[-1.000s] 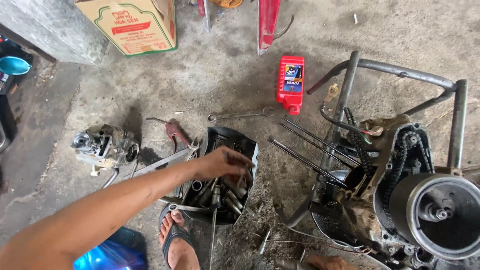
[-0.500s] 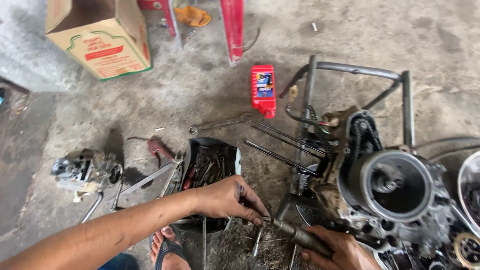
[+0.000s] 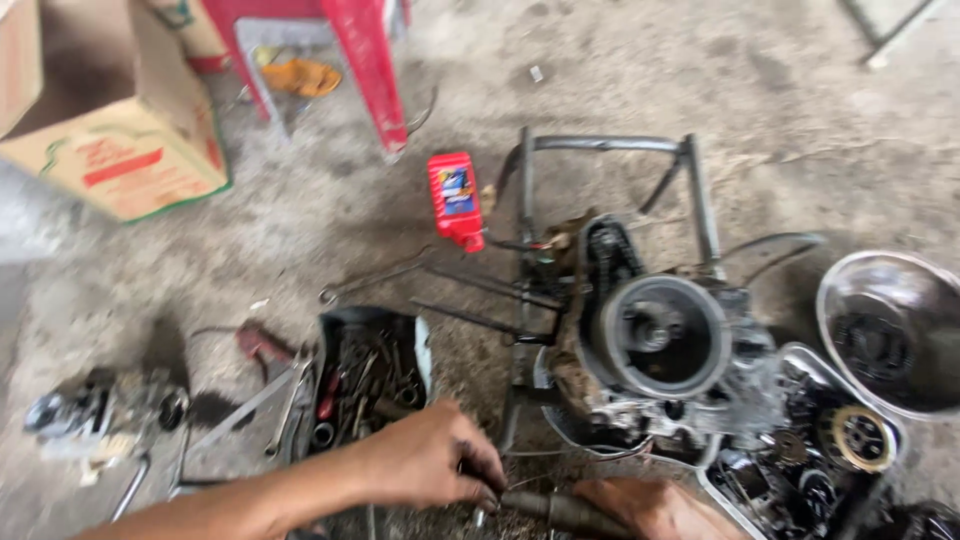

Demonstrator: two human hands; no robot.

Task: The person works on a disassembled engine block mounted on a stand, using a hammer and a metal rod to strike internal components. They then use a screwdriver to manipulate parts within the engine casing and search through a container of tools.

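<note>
- Moved since a second ago: the left hand (image 3: 425, 462) has left the open tool tray (image 3: 372, 375) and now sits lower, at the near end of a dark cylindrical tool (image 3: 560, 512) that lies on the concrete floor (image 3: 300, 230).
- Fingers of the left hand are pinched narrow on something small at the tool's tip; what it is cannot be told.
- Rising from the bottom edge, the right hand (image 3: 645, 508) is closed around the tool's body, holding it nearly level, just in front of the stripped motorcycle engine (image 3: 660, 350).
- Judging by both hands meeting on one tool, the picking-out of a piece looks finished and the fitting of it to the tool is under way.
- Engine, with its round open housing, rests in a metal tube frame (image 3: 610, 145), touching the floor, just beyond the hands.
- Left of the hands, the tray is full of wrenches and sockets; a red-handled pliers (image 3: 262, 345) lies beside it.
- Farther back stand a red oil bottle (image 3: 455, 198), a cardboard box (image 3: 110, 120) and a red plastic stool (image 3: 320, 50).
- At right, a shiny round cover (image 3: 890, 330) lies near a tray of greasy engine parts (image 3: 810, 450).
</note>
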